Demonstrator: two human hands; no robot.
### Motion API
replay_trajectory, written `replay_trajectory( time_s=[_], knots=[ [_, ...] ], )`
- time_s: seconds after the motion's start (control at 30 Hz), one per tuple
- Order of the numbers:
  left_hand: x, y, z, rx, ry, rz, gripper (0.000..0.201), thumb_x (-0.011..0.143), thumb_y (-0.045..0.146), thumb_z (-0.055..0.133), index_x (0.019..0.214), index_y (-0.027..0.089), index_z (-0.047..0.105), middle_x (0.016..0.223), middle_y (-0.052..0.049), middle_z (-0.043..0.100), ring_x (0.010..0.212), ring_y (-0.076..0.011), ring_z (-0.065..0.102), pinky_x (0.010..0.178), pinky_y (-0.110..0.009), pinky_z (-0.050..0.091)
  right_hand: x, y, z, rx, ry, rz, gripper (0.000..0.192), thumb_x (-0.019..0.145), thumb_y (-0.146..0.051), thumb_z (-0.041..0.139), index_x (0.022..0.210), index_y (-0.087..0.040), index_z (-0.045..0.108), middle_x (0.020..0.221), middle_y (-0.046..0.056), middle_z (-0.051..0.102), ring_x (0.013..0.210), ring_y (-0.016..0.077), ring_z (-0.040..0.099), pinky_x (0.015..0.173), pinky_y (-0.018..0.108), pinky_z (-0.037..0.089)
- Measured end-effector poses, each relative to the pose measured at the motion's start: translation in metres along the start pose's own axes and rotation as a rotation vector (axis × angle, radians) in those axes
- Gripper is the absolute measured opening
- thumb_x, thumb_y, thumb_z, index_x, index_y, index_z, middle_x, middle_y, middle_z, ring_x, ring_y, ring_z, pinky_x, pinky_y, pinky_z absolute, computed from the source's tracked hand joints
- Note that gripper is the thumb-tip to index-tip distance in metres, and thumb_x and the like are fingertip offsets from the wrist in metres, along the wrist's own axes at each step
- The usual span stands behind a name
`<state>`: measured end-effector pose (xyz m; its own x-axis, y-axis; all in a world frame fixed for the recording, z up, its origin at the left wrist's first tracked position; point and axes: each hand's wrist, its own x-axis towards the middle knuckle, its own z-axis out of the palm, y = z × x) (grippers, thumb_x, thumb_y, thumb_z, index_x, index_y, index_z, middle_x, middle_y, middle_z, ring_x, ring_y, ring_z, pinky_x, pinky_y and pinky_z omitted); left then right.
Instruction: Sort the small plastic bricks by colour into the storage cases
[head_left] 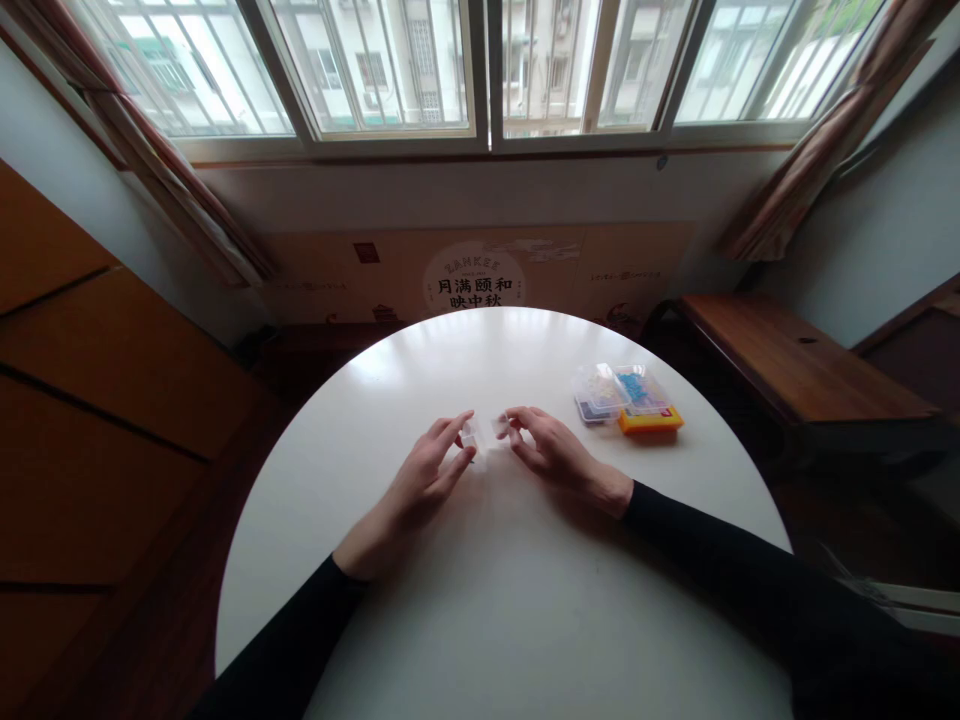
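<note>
Over the middle of the white round table (pixel 480 620), my left hand (pixel 435 462) grips a small clear plastic box (pixel 470 436) between thumb and fingers. A tiny dark blue bit shows by the thumb tip. Across from it, my right hand (pixel 551 448) pinches a small clear plastic piece (pixel 500 425) with its fingertips. A pale, see-through area lies between the two hands; whether the two clear parts are joined, I cannot tell. What the box holds is too blurred to make out.
At the table's right stand clear plastic cases (pixel 600 388), one with blue bits (pixel 637 388) inside, resting partly on a yellow-orange box (pixel 652 420). Beyond the table edge are a wooden bench (pixel 795 360) at right, a printed cardboard panel (pixel 622 260) and wooden cabinet (pixel 90 400) at left.
</note>
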<state>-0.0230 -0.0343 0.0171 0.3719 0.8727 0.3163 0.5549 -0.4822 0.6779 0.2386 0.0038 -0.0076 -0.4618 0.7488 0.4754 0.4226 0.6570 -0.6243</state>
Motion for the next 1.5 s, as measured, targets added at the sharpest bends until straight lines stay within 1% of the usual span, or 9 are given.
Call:
replay_trajectory(
  time_s=[0.17, 0.3, 0.57, 0.83, 1.03, 1.13, 1.27, 1.37, 1.5],
  knots=[
    [-0.001, -0.011, -0.021, 0.198, -0.052, 0.118, 0.057, 0.116, 0.040, 0.052, 0.172, 0.030, 0.042, 0.152, -0.015, 0.060, 0.139, -0.0327, 0.062, 0.119, -0.050, 0.054, 0.014, 0.004, 0.008, 0.037, -0.029, -0.019, 0.025, 0.096, -0.017, 0.063, 0.119, -0.023, 0.061, 0.104, 0.007, 0.075, 0.093, 0.0235, 0.072, 0.089, 0.036, 0.056],
    [-0.003, -0.017, -0.029, 0.237, -0.049, 0.171, 0.064, 0.115, 0.039, 0.057, 0.173, 0.031, 0.034, 0.150, -0.015, 0.060, 0.135, -0.0313, 0.067, 0.113, -0.048, 0.059, 0.024, 0.005, 0.017, 0.048, -0.016, 0.003, 0.024, 0.093, -0.018, 0.063, 0.116, -0.024, 0.060, 0.101, 0.005, 0.075, 0.086, 0.0214, 0.070, 0.082, 0.032, 0.054],
    [0.002, -0.018, -0.044, 0.305, -0.020, 0.315, 0.050, 0.113, 0.032, 0.063, 0.161, 0.028, 0.050, 0.148, -0.015, 0.065, 0.131, -0.0297, 0.070, 0.109, -0.046, 0.061, 0.031, 0.006, 0.029, 0.155, -0.009, 0.113, 0.010, 0.093, -0.022, 0.061, 0.102, -0.025, 0.058, 0.090, -0.001, 0.070, 0.072, 0.0164, 0.062, 0.070, 0.027, 0.046],
    [0.003, -0.013, -0.049, 0.503, -0.050, 0.412, 0.055, 0.113, 0.031, 0.063, 0.166, 0.028, 0.048, 0.148, -0.013, 0.069, 0.124, -0.0300, 0.073, 0.103, -0.046, 0.062, 0.034, 0.010, 0.028, 0.196, 0.027, 0.098, 0.008, 0.093, -0.018, 0.060, 0.098, -0.024, 0.059, 0.106, 0.005, 0.078, 0.095, 0.0221, 0.071, 0.085, 0.032, 0.053],
    [0.004, -0.003, -0.052, 0.547, -0.088, 0.431, 0.056, 0.113, 0.029, 0.063, 0.167, 0.030, 0.050, 0.151, -0.012, 0.069, 0.130, -0.0304, 0.071, 0.111, -0.047, 0.060, 0.035, 0.004, 0.027, 0.285, 0.064, 0.089, 0.006, 0.099, -0.019, 0.060, 0.098, -0.025, 0.059, 0.122, 0.008, 0.082, 0.109, 0.0242, 0.077, 0.094, 0.037, 0.058],
    [0.003, -0.004, -0.051, 0.455, -0.041, 0.403, 0.055, 0.112, 0.030, 0.065, 0.165, 0.031, 0.051, 0.150, -0.013, 0.068, 0.129, -0.0307, 0.071, 0.111, -0.049, 0.061, 0.035, 0.000, 0.025, 0.275, 0.119, 0.077, 0.004, 0.102, -0.022, 0.061, 0.103, -0.025, 0.063, 0.119, 0.007, 0.082, 0.108, 0.0243, 0.078, 0.088, 0.035, 0.059],
    [0.001, -0.013, -0.041, 0.090, 0.052, 0.248, 0.053, 0.112, 0.033, 0.064, 0.163, 0.030, 0.051, 0.152, -0.015, 0.062, 0.136, -0.0303, 0.069, 0.115, -0.049, 0.060, 0.037, -0.005, 0.021, 0.250, 0.228, 0.069, 0.012, 0.106, -0.030, 0.063, 0.114, -0.024, 0.068, 0.110, 0.007, 0.082, 0.103, 0.0247, 0.078, 0.079, 0.034, 0.061],
    [-0.001, -0.021, -0.027, -0.214, 0.049, 0.088, 0.051, 0.114, 0.039, 0.061, 0.162, 0.030, 0.050, 0.160, -0.015, 0.057, 0.141, -0.0323, 0.067, 0.117, -0.050, 0.058, 0.038, -0.005, 0.021, 0.323, 0.276, 0.062, 0.020, 0.109, -0.038, 0.064, 0.123, -0.024, 0.069, 0.106, 0.006, 0.083, 0.097, 0.0238, 0.080, 0.085, 0.037, 0.063],
    [-0.001, -0.026, -0.011, -0.487, 0.012, -0.033, 0.052, 0.113, 0.042, 0.063, 0.160, 0.026, 0.048, 0.155, -0.018, 0.062, 0.142, -0.0343, 0.066, 0.113, -0.048, 0.061, 0.036, -0.005, 0.019, 0.412, 0.256, 0.072, 0.030, 0.109, -0.049, 0.066, 0.128, -0.025, 0.072, 0.112, 0.007, 0.084, 0.094, 0.0228, 0.080, 0.090, 0.040, 0.065]
  ],
)
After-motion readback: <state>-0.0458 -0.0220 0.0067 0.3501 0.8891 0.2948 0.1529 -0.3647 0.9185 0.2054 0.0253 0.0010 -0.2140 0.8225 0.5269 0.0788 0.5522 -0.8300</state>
